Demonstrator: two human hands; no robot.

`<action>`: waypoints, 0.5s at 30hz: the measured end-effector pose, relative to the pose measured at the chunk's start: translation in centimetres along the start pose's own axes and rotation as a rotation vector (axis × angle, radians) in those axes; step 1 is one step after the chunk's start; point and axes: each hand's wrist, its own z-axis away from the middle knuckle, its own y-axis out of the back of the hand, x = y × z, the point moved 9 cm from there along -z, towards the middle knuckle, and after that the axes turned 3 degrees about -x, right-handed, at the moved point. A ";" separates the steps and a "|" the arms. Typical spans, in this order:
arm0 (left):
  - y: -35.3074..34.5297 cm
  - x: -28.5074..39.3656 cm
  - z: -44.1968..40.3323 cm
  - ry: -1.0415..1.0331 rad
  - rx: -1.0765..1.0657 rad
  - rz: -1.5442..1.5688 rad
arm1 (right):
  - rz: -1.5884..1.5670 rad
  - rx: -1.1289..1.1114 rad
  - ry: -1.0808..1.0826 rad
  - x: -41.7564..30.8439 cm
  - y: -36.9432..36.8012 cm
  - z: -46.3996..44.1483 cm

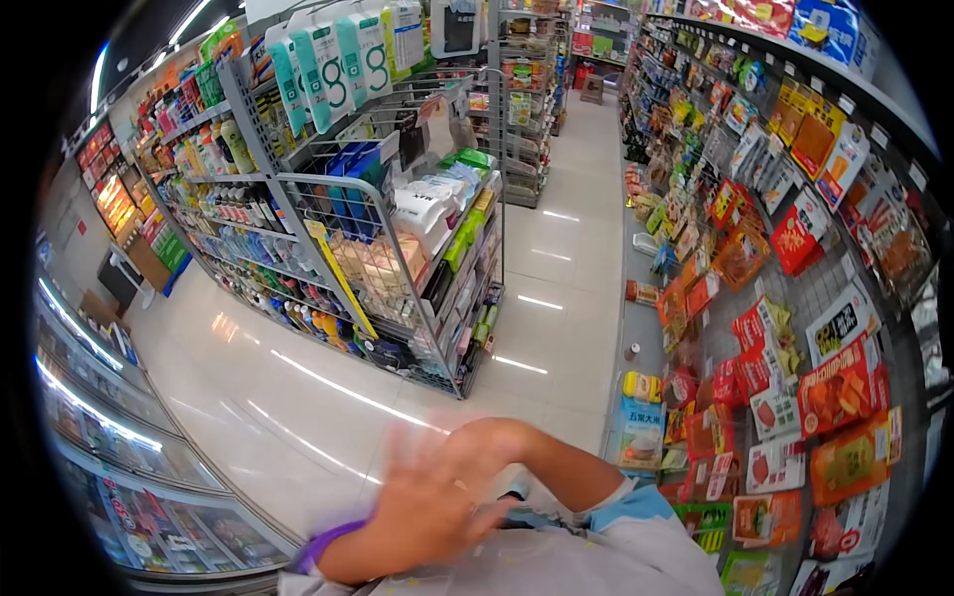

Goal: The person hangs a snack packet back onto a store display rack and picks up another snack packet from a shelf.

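My left hand [422,521], coming from a purple cuff [333,541] at the lower left, is raised in front of my chest. Its thumb stands out to the right, while its fingers are smeared by motion. My right hand [487,442] crosses in from the right on a bent forearm and overlaps the left one; its fingers are blurred and partly hidden. I cannot make out anything held in either hand. Below them is my light grey top [556,561], with a pale blue patch on the right sleeve [636,517].
Packaged snacks hang along a wall rack [755,368] at my right. A wire-sided shelf [383,258] with bottles and packs stands ahead to the left. Glass-fronted coolers [149,477] line the lower left. A tiled aisle [556,268] runs forward between the shelves.
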 end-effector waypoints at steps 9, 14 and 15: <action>-26.0 -9.5 -5.5 0.339 -0.036 2.319 | -0.668 -0.412 -0.271 4.4 -4.7 0.7; -20.2 -18.0 -10.2 0.193 0.347 2.906 | -0.944 -1.015 -0.398 8.7 -15.6 11.2; -18.7 -17.8 -11.4 0.025 0.308 2.949 | -0.792 -1.029 -0.527 11.4 -16.5 13.2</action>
